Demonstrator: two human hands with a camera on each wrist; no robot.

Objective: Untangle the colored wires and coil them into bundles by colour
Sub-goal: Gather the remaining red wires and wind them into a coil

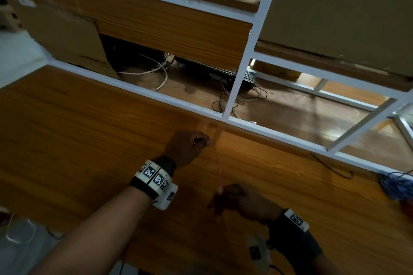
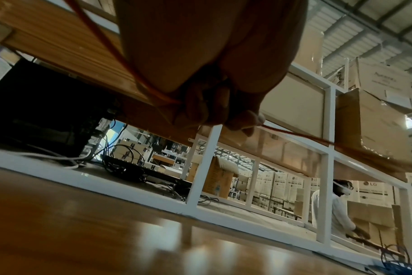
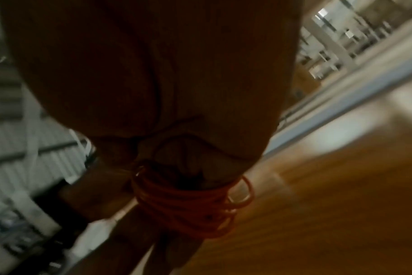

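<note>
Wire bundle (image 1: 395, 186) on table (image 1: 89, 131), right of both hands.

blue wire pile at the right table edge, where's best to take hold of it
Probably the loops sticking up from the top of the blue wire pile, reaching from above: it lies as a loose heap on the wooden table, and no free end shows.

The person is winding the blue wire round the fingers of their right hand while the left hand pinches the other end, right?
Not quite. The wire round the right hand's fingers is the red wire, as the right wrist view shows. The left hand does pinch that same wire further along. The blue wire lies in a pile at the table's right edge, untouched.
</note>
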